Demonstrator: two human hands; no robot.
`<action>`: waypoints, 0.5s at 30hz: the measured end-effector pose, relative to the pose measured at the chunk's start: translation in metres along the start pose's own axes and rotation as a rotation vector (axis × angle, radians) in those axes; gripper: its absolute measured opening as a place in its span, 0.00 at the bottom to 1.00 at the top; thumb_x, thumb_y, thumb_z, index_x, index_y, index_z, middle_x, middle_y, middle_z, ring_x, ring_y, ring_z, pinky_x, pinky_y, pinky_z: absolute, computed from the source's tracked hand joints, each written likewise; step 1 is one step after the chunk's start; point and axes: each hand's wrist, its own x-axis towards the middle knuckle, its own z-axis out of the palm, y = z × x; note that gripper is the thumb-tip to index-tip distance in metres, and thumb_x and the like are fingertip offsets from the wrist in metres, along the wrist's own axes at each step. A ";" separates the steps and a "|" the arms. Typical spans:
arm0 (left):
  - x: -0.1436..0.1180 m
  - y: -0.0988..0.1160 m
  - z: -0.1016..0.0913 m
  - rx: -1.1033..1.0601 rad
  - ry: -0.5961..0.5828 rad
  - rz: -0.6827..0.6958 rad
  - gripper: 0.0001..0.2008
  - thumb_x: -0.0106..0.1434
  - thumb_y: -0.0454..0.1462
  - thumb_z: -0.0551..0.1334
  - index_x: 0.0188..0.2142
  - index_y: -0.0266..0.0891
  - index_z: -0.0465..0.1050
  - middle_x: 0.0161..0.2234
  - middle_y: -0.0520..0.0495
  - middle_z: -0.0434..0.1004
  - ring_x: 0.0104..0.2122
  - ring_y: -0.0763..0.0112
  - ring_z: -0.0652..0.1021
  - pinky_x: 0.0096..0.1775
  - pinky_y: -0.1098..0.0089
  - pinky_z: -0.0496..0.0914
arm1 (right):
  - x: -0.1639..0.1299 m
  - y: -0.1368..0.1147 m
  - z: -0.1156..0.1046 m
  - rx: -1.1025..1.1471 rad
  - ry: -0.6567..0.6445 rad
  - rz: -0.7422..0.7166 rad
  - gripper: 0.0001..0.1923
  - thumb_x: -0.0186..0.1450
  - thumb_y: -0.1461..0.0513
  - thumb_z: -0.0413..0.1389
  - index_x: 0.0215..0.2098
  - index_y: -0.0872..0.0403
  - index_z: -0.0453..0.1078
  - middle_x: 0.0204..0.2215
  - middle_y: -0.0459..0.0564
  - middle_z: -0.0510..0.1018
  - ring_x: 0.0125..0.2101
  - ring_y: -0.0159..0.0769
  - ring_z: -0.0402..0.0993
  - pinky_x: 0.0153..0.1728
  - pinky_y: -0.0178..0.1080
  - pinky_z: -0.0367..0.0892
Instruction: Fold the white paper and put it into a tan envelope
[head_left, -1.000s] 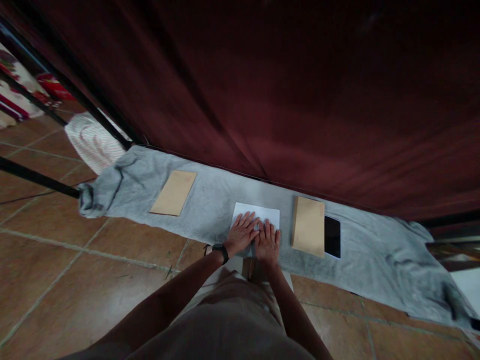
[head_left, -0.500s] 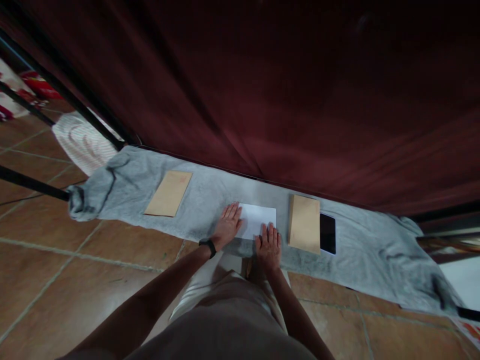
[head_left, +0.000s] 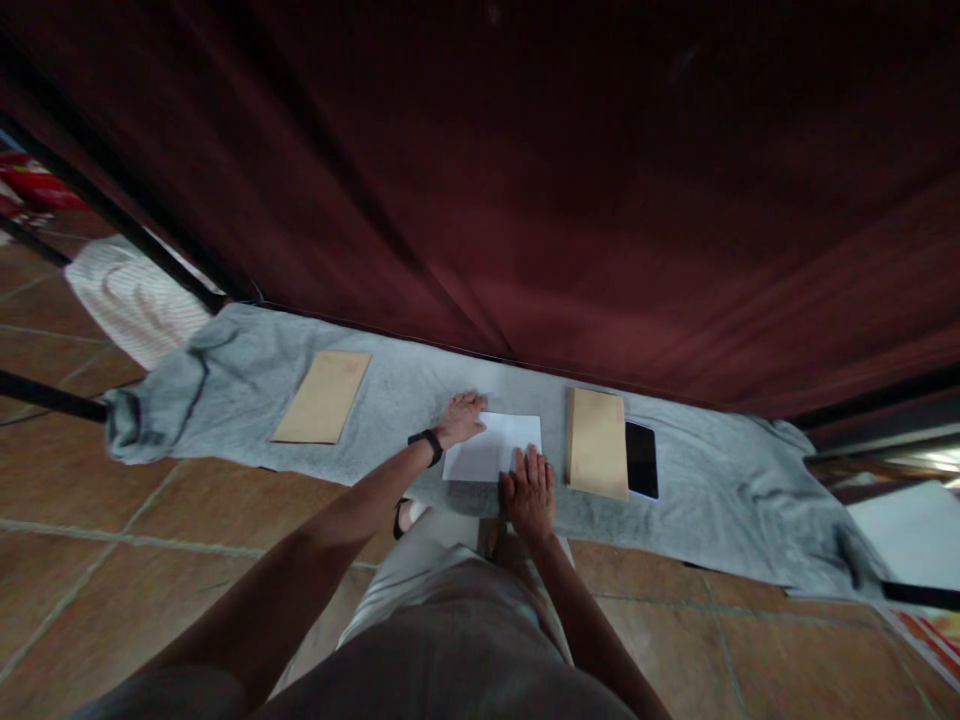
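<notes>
A white sheet of paper [head_left: 491, 450] lies on the grey cloth in front of me. My left hand [head_left: 460, 420], with a dark band at the wrist, lies flat over the paper's upper left edge, fingers stretched out. On the lower right corner of the paper rests my right hand [head_left: 530, 492], palm down with its fingers extended. To the right lies a stack of brown envelopes [head_left: 598, 445], partly over a dark-screened phone [head_left: 642, 460]. One brown envelope [head_left: 322, 398] lies apart on the left.
The grey cloth [head_left: 720, 480] covers a long narrow surface. Behind it hangs a dark red curtain [head_left: 525, 200]. Black metal bars [head_left: 52, 395] stand at the left. A striped cloth [head_left: 139, 300] hangs there, and tiled floor [head_left: 187, 560] lies below.
My left hand has moved up along the paper's left side, uncovering its lower left part. My right hand stays at the lower right corner. The whole view has shifted slightly.
</notes>
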 end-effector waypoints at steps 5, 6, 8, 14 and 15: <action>0.002 -0.003 -0.006 -0.158 -0.036 -0.052 0.06 0.55 0.31 0.67 0.34 0.38 0.76 0.44 0.39 0.79 0.51 0.53 0.76 0.56 0.60 0.66 | 0.002 0.007 -0.001 0.043 -0.001 -0.038 0.27 0.76 0.56 0.46 0.70 0.57 0.57 0.70 0.64 0.59 0.69 0.52 0.55 0.64 0.58 0.57; 0.000 -0.004 -0.007 -0.204 -0.033 -0.072 0.05 0.55 0.31 0.67 0.33 0.38 0.76 0.42 0.40 0.80 0.50 0.54 0.77 0.55 0.61 0.67 | 0.003 0.009 -0.002 0.061 -0.004 -0.040 0.26 0.76 0.56 0.46 0.70 0.57 0.58 0.70 0.64 0.60 0.69 0.52 0.55 0.64 0.58 0.58; -0.007 -0.009 -0.010 -0.310 -0.016 -0.124 0.03 0.56 0.33 0.66 0.32 0.39 0.75 0.36 0.43 0.80 0.44 0.56 0.79 0.50 0.62 0.69 | 0.006 0.012 -0.003 0.107 -0.006 -0.039 0.25 0.76 0.58 0.44 0.69 0.56 0.58 0.69 0.63 0.61 0.69 0.51 0.56 0.64 0.58 0.58; -0.043 -0.026 -0.014 -0.720 0.118 -0.339 0.12 0.56 0.46 0.66 0.27 0.40 0.71 0.22 0.51 0.72 0.28 0.62 0.76 0.32 0.67 0.68 | 0.015 0.019 -0.010 0.284 0.079 -0.027 0.29 0.75 0.62 0.43 0.73 0.58 0.51 0.70 0.63 0.60 0.69 0.50 0.56 0.64 0.58 0.62; -0.051 -0.026 -0.012 -0.795 0.151 -0.371 0.14 0.55 0.48 0.66 0.27 0.40 0.70 0.22 0.51 0.72 0.27 0.62 0.76 0.31 0.67 0.68 | 0.014 0.019 -0.011 0.300 0.081 -0.046 0.30 0.74 0.63 0.43 0.73 0.57 0.49 0.70 0.62 0.59 0.69 0.49 0.55 0.64 0.58 0.62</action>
